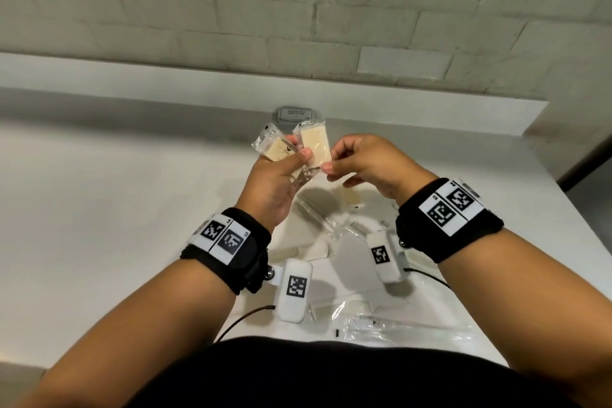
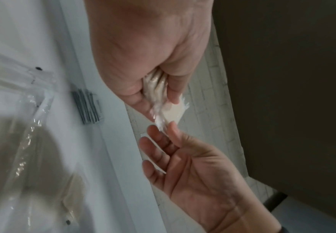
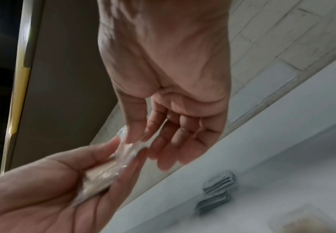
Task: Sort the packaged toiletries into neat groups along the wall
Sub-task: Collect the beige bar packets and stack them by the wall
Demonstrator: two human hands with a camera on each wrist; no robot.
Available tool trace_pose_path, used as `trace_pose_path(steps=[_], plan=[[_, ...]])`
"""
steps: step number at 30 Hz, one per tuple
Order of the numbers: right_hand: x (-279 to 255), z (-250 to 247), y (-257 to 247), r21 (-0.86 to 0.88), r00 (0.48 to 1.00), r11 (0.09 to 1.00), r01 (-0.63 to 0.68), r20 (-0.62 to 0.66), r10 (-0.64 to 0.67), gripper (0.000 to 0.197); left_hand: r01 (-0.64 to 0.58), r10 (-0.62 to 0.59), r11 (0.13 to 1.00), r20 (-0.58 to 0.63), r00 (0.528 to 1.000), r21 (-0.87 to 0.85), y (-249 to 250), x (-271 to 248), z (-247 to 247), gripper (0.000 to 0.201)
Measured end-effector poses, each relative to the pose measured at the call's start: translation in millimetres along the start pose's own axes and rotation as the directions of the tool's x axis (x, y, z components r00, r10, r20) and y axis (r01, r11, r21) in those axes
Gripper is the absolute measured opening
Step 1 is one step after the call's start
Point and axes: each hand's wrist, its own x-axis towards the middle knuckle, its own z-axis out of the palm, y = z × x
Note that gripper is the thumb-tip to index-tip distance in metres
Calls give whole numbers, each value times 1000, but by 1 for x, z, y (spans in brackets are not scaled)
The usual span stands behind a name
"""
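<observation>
Two small soap bars (image 1: 291, 146), cream in colour and flat and rectangular, are each sealed in a clear crinkled plastic wrapper and held up in the air above the white table (image 1: 99, 195), in front of the brick wall (image 1: 231, 10). The left hand (image 1: 275, 185) has its grip closed around both of them, thumb on top. The right hand (image 1: 367, 162) pinches the wrinkled end of the right wrapper between thumb and forefinger, while its other fingers are loosely bent. A stack of flat grey sachets (image 1: 295, 116) with a white label lies against the low ledge under the wall. Nearer to the person, pale combs (image 1: 326, 310) in shiny transparent bags lie scattered on the smooth table.
</observation>
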Motion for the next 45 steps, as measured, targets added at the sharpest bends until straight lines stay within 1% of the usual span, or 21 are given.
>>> trace_pose_path(steps=[3, 4, 6, 7, 10, 14, 17, 20, 23, 25, 26, 28, 29, 30, 32, 34, 36, 39, 42, 43, 45], plan=[[4, -13, 2, 171, 982, 981, 95, -177, -64, 20, 62, -62, 998, -96, 993, -6, -3, 2, -8, 12], [7, -20, 3, 163, 968, 978, 131, -236, -90, 20, 79, -80, 997, -120, 990, -15, -4, 3, -10, 9], [12, -36, 4, -77, 932, 989, 129, -331, -147, 21, 117, -119, 993, -158, 980, -27, -6, 4, -14, 6], [14, -42, 5, -190, 933, 977, 98, -325, -156, 23, 144, -148, 989, -167, 975, -37, -6, 4, -16, 6], [19, -52, 10, -235, 976, 970, 66, -188, -112, 21, 235, -244, 969, -134, 960, -81, -5, 3, -18, 11], [37, -53, 23, -376, 981, 926, -24, -190, -51, 17, 331, -338, 938, -55, 940, -108, -6, 1, -19, 21], [57, -48, 32, -493, 997, 868, -62, -75, 28, 12, 333, -338, 936, -27, 941, -110, -10, 2, -21, 20], [79, -38, 41, -589, 995, 804, -82, -4, 99, 15, 295, -303, 951, -93, 948, -94, -12, 2, -25, 13], [94, -27, 58, -697, 990, 710, -94, 7, 138, 17, 257, -262, 965, -144, 954, -54, -15, 4, -29, 12], [99, -22, 66, -740, 996, 666, -89, -58, 69, 19, 235, -239, 971, -156, 958, -47, -16, 6, -31, 6], [99, -21, 65, -699, 995, 711, -74, -101, 5, 18, 222, -227, 974, -151, 962, -51, -16, 7, -30, 5], [92, -18, 50, -451, 988, 892, -22, -148, -50, 15, 189, -197, 980, -150, 969, -64, -16, 10, -29, 8], [84, -16, 40, -303, 994, 953, -2, -105, -32, 16, 171, -180, 983, -157, 971, -69, -17, 13, -29, 7], [75, -14, 31, -181, 1000, 984, 3, -13, -5, 13, 154, -164, 985, -166, 972, -72, -18, 14, -28, 7], [57, -8, 18, -77, 986, 997, 14, 167, -1, 6, 125, -134, 990, -170, 976, -63, -20, 17, -24, 9], [45, -1, 13, -85, 982, 995, 60, 186, -43, 16, 92, -93, 996, -152, 984, -15, -20, 17, -21, 11], [38, 4, 12, -44, 992, 994, 100, 83, -96, 19, 50, -44, 998, -127, 991, 42, -19, 15, -17, 15], [32, 7, 12, 96, 988, 984, 150, -60, -145, 17, -15, 24, 996, -94, 995, 87, -13, 12, -15, 17], [25, 11, 10, 78, 969, 976, 206, -157, -192, 16, -24, 29, 995, -49, 998, 99, -8, 8, -14, 12], [24, 11, 10, 20, 947, 968, 251, -213, -241, 16, -6, 12, 995, -63, 998, 96, -8, 9, -15, 9], [22, 11, 10, -171, 853, 907, 385, -308, -420, 14, 82, -78, 996, -112, 991, 39, -2, 8, -14, 12]])
